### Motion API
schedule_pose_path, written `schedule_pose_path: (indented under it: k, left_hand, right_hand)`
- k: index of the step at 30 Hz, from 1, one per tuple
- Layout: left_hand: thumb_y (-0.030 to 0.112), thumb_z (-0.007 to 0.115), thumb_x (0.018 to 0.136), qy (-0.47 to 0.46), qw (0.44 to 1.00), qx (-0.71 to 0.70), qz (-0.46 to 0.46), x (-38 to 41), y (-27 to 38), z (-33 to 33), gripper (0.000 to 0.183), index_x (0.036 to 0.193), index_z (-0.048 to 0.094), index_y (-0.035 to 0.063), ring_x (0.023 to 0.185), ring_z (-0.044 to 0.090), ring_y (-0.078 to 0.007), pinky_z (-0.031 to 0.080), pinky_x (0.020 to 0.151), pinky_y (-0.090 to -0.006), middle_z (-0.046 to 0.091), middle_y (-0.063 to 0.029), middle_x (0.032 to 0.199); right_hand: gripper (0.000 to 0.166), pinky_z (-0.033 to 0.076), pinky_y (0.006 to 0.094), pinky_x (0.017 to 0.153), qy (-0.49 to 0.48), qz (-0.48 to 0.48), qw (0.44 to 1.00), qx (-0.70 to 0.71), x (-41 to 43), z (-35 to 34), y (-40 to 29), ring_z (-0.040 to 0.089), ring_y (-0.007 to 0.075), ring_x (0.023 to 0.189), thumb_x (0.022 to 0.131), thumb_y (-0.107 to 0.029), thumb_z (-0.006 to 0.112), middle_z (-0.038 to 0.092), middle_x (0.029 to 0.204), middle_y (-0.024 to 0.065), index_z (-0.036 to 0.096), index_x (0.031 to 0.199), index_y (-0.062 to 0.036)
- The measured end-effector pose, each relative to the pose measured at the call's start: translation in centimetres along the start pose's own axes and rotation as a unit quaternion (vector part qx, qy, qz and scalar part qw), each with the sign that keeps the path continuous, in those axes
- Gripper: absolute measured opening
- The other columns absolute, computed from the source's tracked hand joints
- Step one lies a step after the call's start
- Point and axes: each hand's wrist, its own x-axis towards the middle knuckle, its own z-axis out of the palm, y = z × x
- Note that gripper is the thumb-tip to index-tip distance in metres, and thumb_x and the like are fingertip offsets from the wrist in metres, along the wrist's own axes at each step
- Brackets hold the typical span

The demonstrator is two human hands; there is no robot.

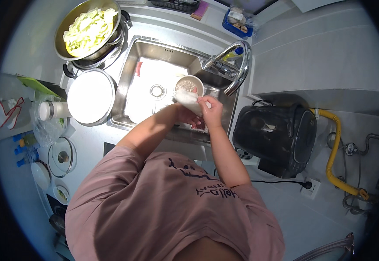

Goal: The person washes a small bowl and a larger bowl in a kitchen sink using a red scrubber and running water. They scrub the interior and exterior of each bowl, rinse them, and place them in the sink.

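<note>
A white, soft-looking item (188,98), perhaps a cloth, is held over the sink between both hands. My right hand (211,107) pinches its right end. My left hand (189,115) is under and around it, partly hidden by it and by the forearm. Just beyond, a round bowl (200,82) with clear or foamy liquid stands in the stainless-steel sink (123,81). The drain (157,91) lies left of the bowl. Below my hands is a dark red ridged item (198,126), mostly covered. A small red piece (138,69) lies near the sink's upper left.
A chrome faucet (246,62) arches over the sink's right side. Left stand a metal bowl of chopped cabbage (89,31) on a pot and a round white lid (91,96). A glass lid (61,157) lies lower left; a dark bin-like container (271,137) is right.
</note>
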Motion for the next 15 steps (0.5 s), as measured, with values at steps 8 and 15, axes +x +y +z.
schedule_pose_path:
  k: [8, 15]
  left_hand:
    - [0.046, 0.061, 0.089, 0.134, 0.989, 0.047, -0.033, -1.4, 0.9, -0.4, 0.063, 0.132, 0.045, 0.0017, 0.076, 0.066, -0.0265, 0.058, 0.063, -0.0356, 0.063, -0.0247, 0.106]
    - [0.007, 0.059, 0.080, 0.354, 0.756, 0.549, 0.042, -1.1, 2.2, 5.8, 0.041, 0.121, 0.052, 0.0139, 0.055, 0.052, -0.0086, 0.042, 0.045, -0.0249, 0.058, 0.0000, 0.075]
  right_hand:
    - [0.019, 0.043, 0.0284, 0.060, 0.021, 0.137, 0.988, 0.066, 2.8, -0.9, 5.8, 0.054, 0.0078, 0.064, 0.080, -0.020, 0.073, 0.062, 0.065, -0.0008, 0.064, 0.072, -0.0059]
    - [0.028, 0.047, 0.0332, 0.069, -0.022, 0.154, 0.982, -0.104, 3.2, -0.1, 9.5, 0.055, 0.0137, 0.075, 0.083, -0.032, 0.070, 0.061, 0.079, 0.0057, 0.059, 0.088, -0.0060]
